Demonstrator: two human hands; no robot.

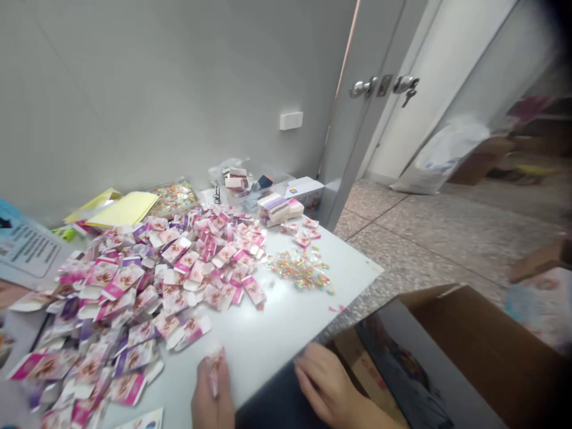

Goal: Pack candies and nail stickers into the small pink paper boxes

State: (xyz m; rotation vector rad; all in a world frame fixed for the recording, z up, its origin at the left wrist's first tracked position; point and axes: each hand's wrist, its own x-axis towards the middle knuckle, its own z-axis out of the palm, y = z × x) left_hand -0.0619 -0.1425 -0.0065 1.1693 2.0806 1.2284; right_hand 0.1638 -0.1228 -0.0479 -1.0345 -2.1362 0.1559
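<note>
My left hand (206, 396) is closed around a small pink-and-white printed box (215, 372), held above the near edge of the white table (268, 333). To the right, my right hand (324, 381) has its fingers curled together just past the table edge; whether anything is in them is hidden. A large heap of similar small boxes (179, 268) in pink and purple covers the left part of the table. Beyond my hands lies a loose pile of tiny colourful wrapped pieces (301, 269), with a few small boxes (302, 239) behind it.
A large open cardboard box (473, 339) stands right of the table, close to my right hand. At the back are yellow sheets (127, 208), a clear tray (174, 196) of colourful pieces and stacked flat cartons (273, 208). A door (357, 131) stands ajar behind.
</note>
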